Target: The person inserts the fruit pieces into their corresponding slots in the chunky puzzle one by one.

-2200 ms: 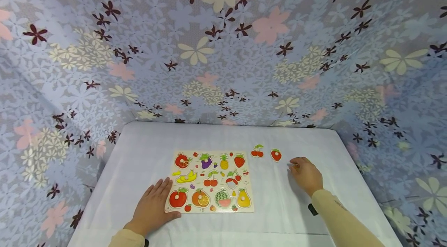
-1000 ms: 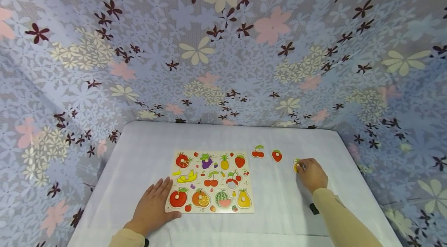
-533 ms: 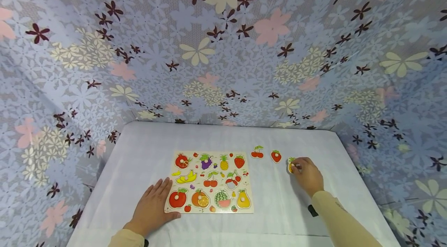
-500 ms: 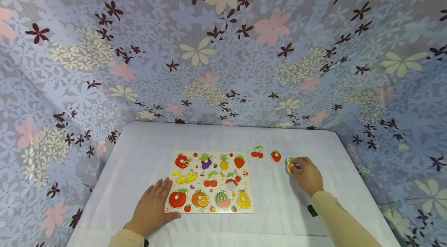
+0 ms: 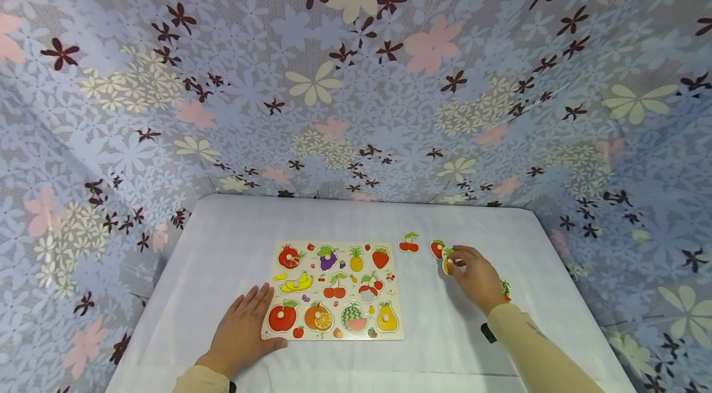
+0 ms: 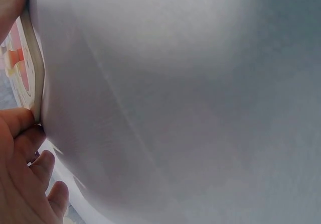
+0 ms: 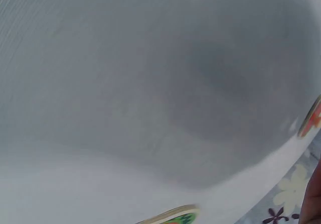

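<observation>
Pineapple piece [image 5: 446, 266] is pinched by right hand [image 5: 476, 277] right of board [image 5: 317, 336], whose edge is touched by straight-fingered left hand [image 5: 241, 328]; adjacent strawberry piece [image 5: 436, 249] could be knocked if pineapple is swept low

The person's bare left hand [image 5: 241, 325] lies palm down on the near left side, its fingers straight and close together, pointing far and a little right, the thumb spread out to the right. A beige cloth sleeve [image 5: 201, 379] covers that wrist. Over on the right, the bare right hand [image 5: 475, 278] is turned leftward, thumb and fingertips drawn into a pinch. Its forearm, in a matching beige cloth sleeve [image 5: 536, 346], slants in from the near right.
</observation>
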A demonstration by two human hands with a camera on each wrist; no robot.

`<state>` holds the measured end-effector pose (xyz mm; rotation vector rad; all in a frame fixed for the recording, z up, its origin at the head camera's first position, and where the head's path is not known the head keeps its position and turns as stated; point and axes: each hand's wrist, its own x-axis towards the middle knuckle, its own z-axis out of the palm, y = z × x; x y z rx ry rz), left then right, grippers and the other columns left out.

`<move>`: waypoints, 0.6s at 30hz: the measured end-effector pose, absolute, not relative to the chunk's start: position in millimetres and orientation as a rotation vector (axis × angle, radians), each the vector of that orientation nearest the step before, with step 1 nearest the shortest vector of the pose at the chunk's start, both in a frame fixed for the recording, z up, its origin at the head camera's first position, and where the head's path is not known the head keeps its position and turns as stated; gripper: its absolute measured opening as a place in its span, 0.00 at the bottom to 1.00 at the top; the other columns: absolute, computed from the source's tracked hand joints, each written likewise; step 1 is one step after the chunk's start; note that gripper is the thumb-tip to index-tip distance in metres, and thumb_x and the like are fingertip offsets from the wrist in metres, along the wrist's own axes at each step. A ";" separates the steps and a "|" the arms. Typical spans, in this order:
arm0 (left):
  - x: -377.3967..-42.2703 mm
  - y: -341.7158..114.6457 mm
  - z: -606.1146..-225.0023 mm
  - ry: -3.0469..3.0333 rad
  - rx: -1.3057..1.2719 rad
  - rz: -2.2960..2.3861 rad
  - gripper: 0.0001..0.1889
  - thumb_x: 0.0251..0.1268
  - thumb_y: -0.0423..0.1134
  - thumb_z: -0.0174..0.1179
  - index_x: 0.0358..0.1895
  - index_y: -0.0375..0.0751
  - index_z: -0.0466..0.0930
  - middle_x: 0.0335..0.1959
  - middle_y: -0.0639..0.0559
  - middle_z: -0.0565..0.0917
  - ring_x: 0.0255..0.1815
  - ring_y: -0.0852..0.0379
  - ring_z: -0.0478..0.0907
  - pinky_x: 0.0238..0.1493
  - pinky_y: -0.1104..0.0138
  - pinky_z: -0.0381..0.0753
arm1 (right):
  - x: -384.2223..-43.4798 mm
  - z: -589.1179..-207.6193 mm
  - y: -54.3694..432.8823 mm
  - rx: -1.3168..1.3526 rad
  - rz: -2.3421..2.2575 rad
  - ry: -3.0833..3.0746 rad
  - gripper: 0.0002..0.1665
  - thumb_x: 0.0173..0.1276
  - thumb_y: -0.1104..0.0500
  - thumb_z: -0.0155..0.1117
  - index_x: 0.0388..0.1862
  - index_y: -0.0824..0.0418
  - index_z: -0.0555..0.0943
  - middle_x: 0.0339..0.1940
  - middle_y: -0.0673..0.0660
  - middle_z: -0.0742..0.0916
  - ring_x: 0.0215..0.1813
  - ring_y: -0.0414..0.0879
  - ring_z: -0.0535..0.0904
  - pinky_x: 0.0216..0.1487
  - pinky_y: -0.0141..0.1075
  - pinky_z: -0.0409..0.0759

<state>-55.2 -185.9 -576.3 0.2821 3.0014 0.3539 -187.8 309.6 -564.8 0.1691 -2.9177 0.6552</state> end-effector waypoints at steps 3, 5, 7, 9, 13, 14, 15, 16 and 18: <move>-55.3 -186.5 -577.4 3.008 0.284 0.354 0.60 0.43 0.73 0.69 0.75 0.35 0.63 0.76 0.42 0.64 0.76 0.41 0.56 0.73 0.43 0.54 | -187.7 -564.1 304.5 0.198 0.657 -2.905 0.10 0.66 0.57 0.72 0.44 0.59 0.86 0.61 0.57 0.81 0.46 0.50 0.84 0.46 0.50 0.83; -55.4 -186.8 -577.9 3.009 0.286 0.356 0.60 0.43 0.73 0.69 0.75 0.35 0.63 0.76 0.42 0.64 0.76 0.41 0.56 0.73 0.43 0.54 | -187.8 -564.2 301.1 0.221 0.654 -2.903 0.10 0.66 0.57 0.72 0.44 0.58 0.86 0.60 0.57 0.81 0.46 0.50 0.84 0.45 0.49 0.84; -55.1 -187.2 -578.0 3.009 0.286 0.354 0.60 0.42 0.74 0.69 0.75 0.35 0.63 0.76 0.43 0.64 0.76 0.41 0.56 0.73 0.44 0.55 | -187.5 -563.5 297.2 0.244 0.659 -2.901 0.10 0.66 0.57 0.72 0.44 0.58 0.86 0.60 0.57 0.81 0.46 0.50 0.85 0.45 0.49 0.84; -55.0 -187.2 -578.0 3.007 0.286 0.358 0.60 0.42 0.74 0.68 0.75 0.35 0.63 0.76 0.43 0.64 0.76 0.41 0.56 0.73 0.44 0.55 | -186.8 -562.9 293.3 0.267 0.665 -2.898 0.10 0.66 0.57 0.72 0.43 0.58 0.86 0.60 0.58 0.81 0.45 0.50 0.85 0.45 0.49 0.84; -54.8 -187.3 -578.4 3.003 0.287 0.354 0.60 0.43 0.74 0.68 0.75 0.35 0.63 0.76 0.43 0.63 0.76 0.41 0.56 0.74 0.44 0.54 | -186.7 -564.7 285.6 0.302 0.670 -2.888 0.09 0.66 0.56 0.72 0.43 0.57 0.86 0.61 0.59 0.82 0.44 0.50 0.85 0.45 0.50 0.84; -54.8 -187.3 -578.7 3.003 0.287 0.352 0.60 0.43 0.74 0.68 0.75 0.35 0.63 0.76 0.43 0.63 0.76 0.41 0.56 0.74 0.44 0.54 | -187.2 -565.7 283.4 0.307 0.666 -2.888 0.10 0.66 0.55 0.72 0.43 0.57 0.86 0.61 0.58 0.82 0.44 0.50 0.85 0.46 0.50 0.84; -54.9 -187.4 -579.2 3.004 0.288 0.350 0.60 0.43 0.74 0.68 0.75 0.35 0.63 0.76 0.43 0.63 0.76 0.41 0.56 0.74 0.44 0.54 | -187.8 -566.3 281.1 0.315 0.663 -2.883 0.10 0.66 0.55 0.72 0.43 0.57 0.86 0.61 0.58 0.82 0.44 0.50 0.85 0.46 0.50 0.84; -55.0 -187.5 -579.8 3.005 0.288 0.345 0.60 0.43 0.74 0.68 0.75 0.36 0.63 0.76 0.43 0.63 0.76 0.41 0.56 0.74 0.44 0.54 | -188.2 -566.4 278.4 0.321 0.660 -2.878 0.10 0.66 0.55 0.73 0.43 0.56 0.86 0.61 0.58 0.82 0.45 0.50 0.85 0.46 0.50 0.84; -55.2 -187.8 -580.7 3.006 0.288 0.343 0.60 0.43 0.74 0.68 0.75 0.36 0.62 0.76 0.43 0.63 0.77 0.41 0.56 0.74 0.44 0.54 | -188.7 -565.4 272.4 0.331 0.666 -2.871 0.09 0.65 0.55 0.73 0.42 0.56 0.86 0.61 0.57 0.83 0.45 0.50 0.85 0.47 0.50 0.84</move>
